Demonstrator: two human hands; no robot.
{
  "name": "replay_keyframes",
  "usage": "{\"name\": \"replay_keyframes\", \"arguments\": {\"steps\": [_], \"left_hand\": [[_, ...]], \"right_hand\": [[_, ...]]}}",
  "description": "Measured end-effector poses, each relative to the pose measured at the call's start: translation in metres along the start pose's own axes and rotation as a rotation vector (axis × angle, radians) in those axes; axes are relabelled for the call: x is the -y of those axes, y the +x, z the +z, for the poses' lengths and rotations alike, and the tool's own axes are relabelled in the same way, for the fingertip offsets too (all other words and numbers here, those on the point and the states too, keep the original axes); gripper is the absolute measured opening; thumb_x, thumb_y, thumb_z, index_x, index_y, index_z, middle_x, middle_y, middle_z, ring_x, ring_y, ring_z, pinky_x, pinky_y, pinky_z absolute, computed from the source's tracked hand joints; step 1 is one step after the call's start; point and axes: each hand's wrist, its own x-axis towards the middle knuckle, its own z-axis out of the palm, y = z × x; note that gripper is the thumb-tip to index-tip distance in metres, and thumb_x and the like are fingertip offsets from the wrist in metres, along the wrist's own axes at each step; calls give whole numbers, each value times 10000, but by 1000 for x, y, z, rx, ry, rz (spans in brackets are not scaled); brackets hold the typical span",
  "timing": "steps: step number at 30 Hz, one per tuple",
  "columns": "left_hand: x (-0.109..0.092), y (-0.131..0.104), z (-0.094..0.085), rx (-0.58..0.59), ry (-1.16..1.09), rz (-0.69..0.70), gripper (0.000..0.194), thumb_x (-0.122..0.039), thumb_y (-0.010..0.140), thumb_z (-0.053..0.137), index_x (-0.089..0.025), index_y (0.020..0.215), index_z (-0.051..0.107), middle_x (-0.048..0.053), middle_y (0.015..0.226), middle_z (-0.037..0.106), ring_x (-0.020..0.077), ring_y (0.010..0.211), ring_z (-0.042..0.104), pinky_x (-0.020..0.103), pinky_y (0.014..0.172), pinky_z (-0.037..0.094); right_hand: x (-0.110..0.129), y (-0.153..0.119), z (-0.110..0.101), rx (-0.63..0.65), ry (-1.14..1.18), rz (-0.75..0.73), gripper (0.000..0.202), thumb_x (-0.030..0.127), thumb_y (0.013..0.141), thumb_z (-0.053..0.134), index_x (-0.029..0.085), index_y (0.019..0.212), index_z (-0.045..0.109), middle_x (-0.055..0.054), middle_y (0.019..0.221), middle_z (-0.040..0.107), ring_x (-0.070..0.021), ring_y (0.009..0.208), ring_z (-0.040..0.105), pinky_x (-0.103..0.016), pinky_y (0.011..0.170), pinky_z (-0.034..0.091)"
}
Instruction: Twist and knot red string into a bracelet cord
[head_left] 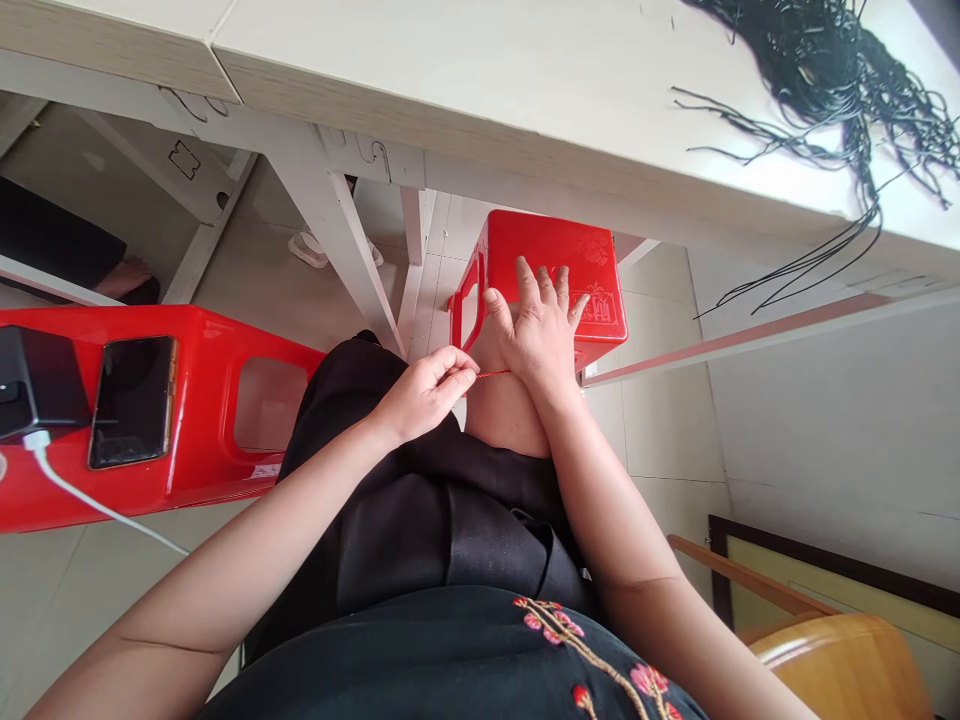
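Observation:
My left hand (442, 385) is closed in a pinch on one end of a thin red twisted cord (493, 374). The cord runs a short way to the right and goes out of sight under the heel of my right hand (541, 325). That hand lies palm down across my bare lower leg (506, 415), its fingers spread and pointing away from me. Whatever lies beneath the palm is hidden.
A red plastic stool (551, 240) stands beyond my leg. On another red stool (202, 400) at left lie a phone (135, 400) and a black box (37, 380) with a white cable (105, 510). Black cords (840, 110) hang over the table (525, 70); a wooden chair (847, 660) is at right.

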Motion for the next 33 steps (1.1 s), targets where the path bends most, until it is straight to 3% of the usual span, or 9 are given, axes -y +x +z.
{"name": "replay_keyframes", "arguments": {"steps": [4, 12, 19, 23, 28, 33], "left_hand": [[1, -1, 2, 1, -51, -21, 127, -317, 851, 565, -191, 842, 563, -19, 713, 556, 134, 670, 529, 266, 657, 446], [1, 2, -1, 8, -50, -21, 241, -396, 889, 530, -185, 784, 577, -24, 680, 521, 118, 639, 469, 254, 614, 399], [1, 0, -3, 24, -103, -69, 250, -415, 883, 539, -189, 863, 645, -17, 669, 555, 118, 611, 489, 258, 602, 418], [0, -2, -3, 15, -168, -98, 209, -343, 828, 607, -188, 968, 622, -4, 754, 593, 124, 664, 543, 258, 626, 448], [0, -2, -2, 16, -137, -80, 141, -327, 835, 601, -188, 821, 582, -22, 704, 551, 110, 633, 510, 251, 615, 430], [2, 1, -2, 25, -104, -83, 185, -363, 878, 553, -194, 802, 562, -33, 675, 504, 103, 603, 449, 248, 585, 402]], "right_hand": [[0, 0, -1, -3, 8, 2, 764, 688, 929, 215, 194, 1502, 323, -171, 1529, 382, -370, 1482, 157, -691, 1117, 120], [1, -1, -2, 4, -2, 17, 746, 666, 943, 213, 185, 1504, 315, -170, 1534, 375, -369, 1483, 156, -687, 1121, 126], [2, -1, -3, 21, 7, 31, 727, 652, 948, 251, 187, 1502, 328, -164, 1541, 366, -361, 1485, 155, -667, 1134, 137], [1, -1, -4, 15, 14, 27, 733, 653, 948, 242, 181, 1501, 328, -169, 1538, 371, -366, 1484, 160, -677, 1126, 140], [1, -1, -5, 18, 31, 35, 733, 650, 948, 247, 175, 1501, 324, -165, 1535, 376, -360, 1483, 166, -662, 1133, 150], [-1, -2, -2, 7, 78, 38, 744, 637, 951, 226, 182, 1539, 201, -137, 1531, 393, -360, 1484, 157, -673, 1130, 136]]}}
